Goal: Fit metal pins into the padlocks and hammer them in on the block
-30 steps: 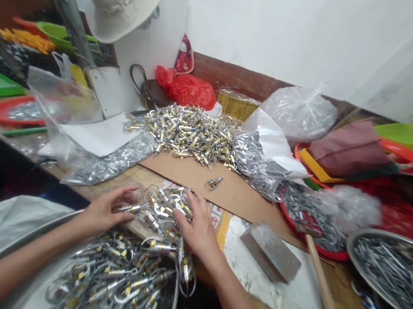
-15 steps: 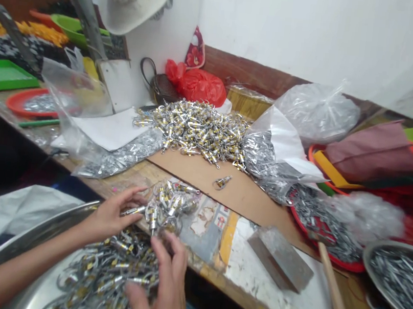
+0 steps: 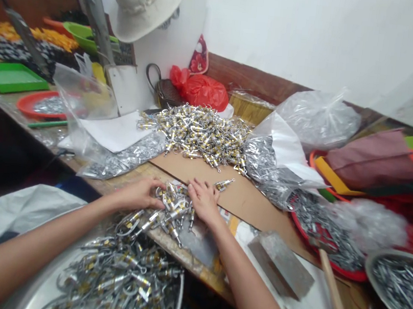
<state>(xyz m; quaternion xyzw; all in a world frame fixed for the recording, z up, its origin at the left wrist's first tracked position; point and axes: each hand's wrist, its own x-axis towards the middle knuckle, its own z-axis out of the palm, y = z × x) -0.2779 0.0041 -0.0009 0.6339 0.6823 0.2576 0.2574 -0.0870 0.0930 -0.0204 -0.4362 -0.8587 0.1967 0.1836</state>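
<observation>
Flanking a small heap of metal fittings, our hands appear in the head view at the bench edge. We judge that an uneven push could tip overhanging pieces into the metal basin below, or snagged rings might drag neighbours along. The heap lies just right of our left hand, its thumb and fingers parted widely, and left of our right hand, fingers outstretched; whether that one grips anything, we cannot tell.

Your metal fittings are silver with yellow bands.
Around you: tan cardboard, a bright red bag, a flower-patterned red item, an off-white hat, a green tray, an orange-red dish.
</observation>
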